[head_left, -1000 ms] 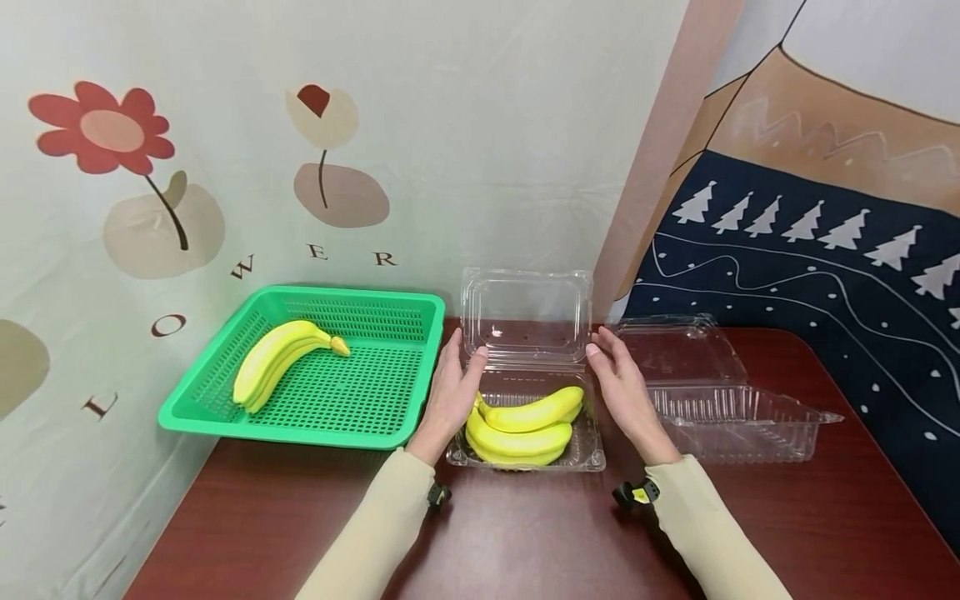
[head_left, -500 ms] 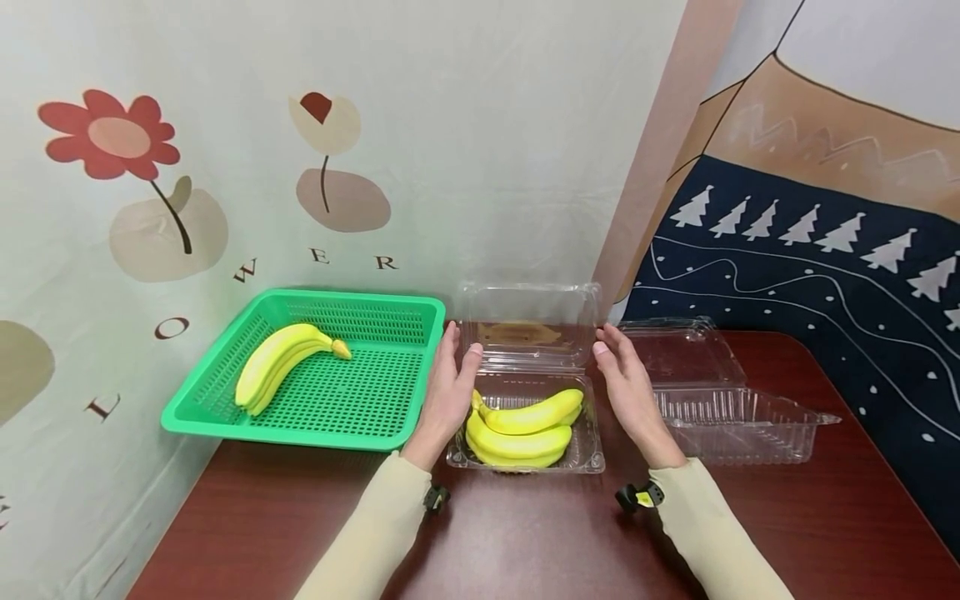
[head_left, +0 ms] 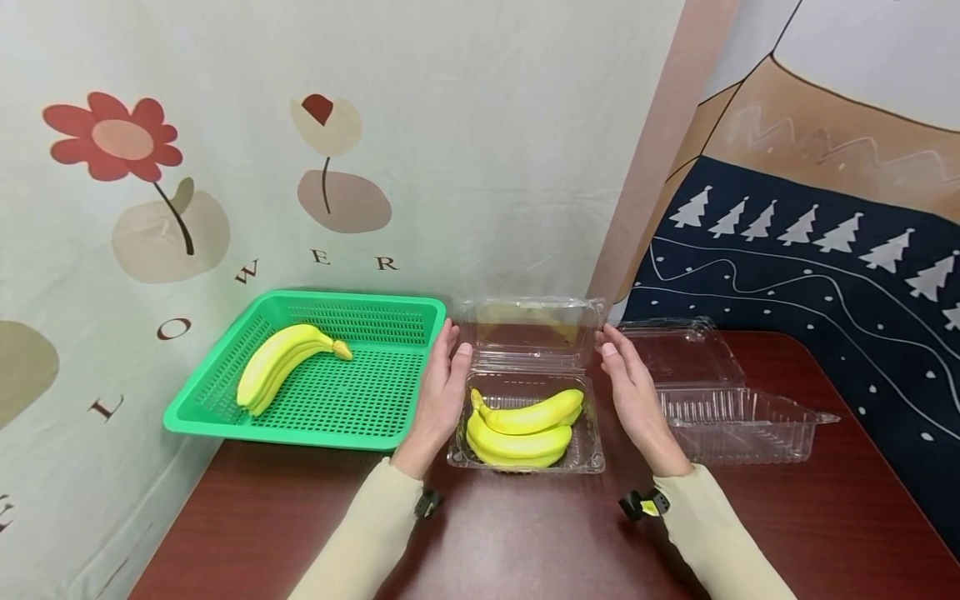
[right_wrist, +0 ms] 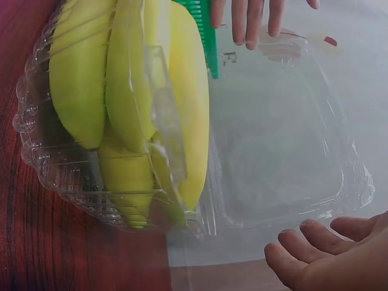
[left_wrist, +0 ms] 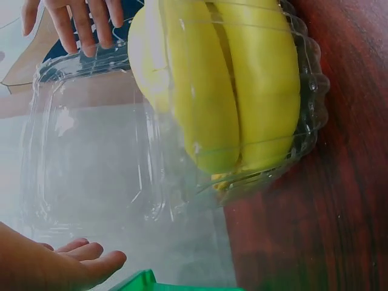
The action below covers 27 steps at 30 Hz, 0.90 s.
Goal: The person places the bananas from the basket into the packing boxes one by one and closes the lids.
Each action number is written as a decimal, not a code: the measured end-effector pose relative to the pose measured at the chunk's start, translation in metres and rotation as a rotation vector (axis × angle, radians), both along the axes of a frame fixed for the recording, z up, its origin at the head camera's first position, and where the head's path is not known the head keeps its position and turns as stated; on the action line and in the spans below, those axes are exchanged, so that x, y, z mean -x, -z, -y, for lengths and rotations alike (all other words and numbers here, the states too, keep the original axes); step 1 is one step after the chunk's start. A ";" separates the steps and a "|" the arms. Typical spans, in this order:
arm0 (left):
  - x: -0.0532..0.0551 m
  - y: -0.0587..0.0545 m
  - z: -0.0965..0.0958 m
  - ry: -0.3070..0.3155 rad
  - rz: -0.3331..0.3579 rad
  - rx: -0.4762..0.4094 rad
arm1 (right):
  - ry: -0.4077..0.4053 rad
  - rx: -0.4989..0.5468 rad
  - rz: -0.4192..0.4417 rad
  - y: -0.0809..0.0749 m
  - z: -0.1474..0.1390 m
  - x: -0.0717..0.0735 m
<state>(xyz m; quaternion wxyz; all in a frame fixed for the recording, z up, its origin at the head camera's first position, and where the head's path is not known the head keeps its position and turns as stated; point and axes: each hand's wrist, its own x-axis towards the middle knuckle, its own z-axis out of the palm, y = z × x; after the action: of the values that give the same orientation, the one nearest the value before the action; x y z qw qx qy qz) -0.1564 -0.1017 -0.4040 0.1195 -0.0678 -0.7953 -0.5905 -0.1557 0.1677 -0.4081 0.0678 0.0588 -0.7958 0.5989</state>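
A clear plastic clamshell box (head_left: 588, 462) stands on the table with its hinged lid (head_left: 528, 312) raised at the back. Several yellow bananas (head_left: 521, 442) lie bunched in its base, and their reflection shows in the lid. My left hand (head_left: 437, 396) is at the box's left side, fingers extended toward the lid's edge. On the opposite side my right hand (head_left: 637, 400) mirrors it, with fingers likewise extended. Both wrist views show nothing in the left hand (left_wrist: 60, 260) or the right hand (right_wrist: 330, 251). Whether fingertips touch the lid, I cannot tell.
A green perforated basket (head_left: 352, 440) at the left holds one bunch of bananas (head_left: 285, 362). To the right lies a second clear clamshell box (head_left: 738, 433) with its lid folded back. A printed cloth (head_left: 480, 150) hangs behind the dark red table (head_left: 517, 542).
The lid's top edge has dropped in view and looks wider, the lid leaning more over the base. My hands have moved slightly apart. The bananas and basket stay put.
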 end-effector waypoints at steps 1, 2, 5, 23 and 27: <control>-0.001 -0.001 0.001 0.003 -0.003 0.004 | -0.001 0.000 0.000 0.000 0.000 -0.001; -0.002 -0.001 0.001 0.006 -0.007 0.008 | -0.003 -0.003 0.000 -0.001 0.000 -0.002; -0.004 -0.003 0.003 0.010 -0.018 0.019 | -0.007 0.000 -0.014 -0.002 -0.001 -0.005; -0.023 -0.001 0.012 0.025 -0.042 0.024 | -0.023 -0.036 -0.014 -0.001 -0.005 -0.023; -0.026 0.002 0.013 0.052 -0.064 -0.007 | -0.030 -0.031 -0.025 0.001 -0.006 -0.027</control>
<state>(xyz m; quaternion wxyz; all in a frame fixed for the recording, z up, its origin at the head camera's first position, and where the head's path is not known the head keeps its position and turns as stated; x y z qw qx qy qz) -0.1301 -0.1147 -0.4056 0.1295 -0.1070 -0.7871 -0.5935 -0.1283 0.1733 -0.4095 0.0678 0.0793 -0.8031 0.5866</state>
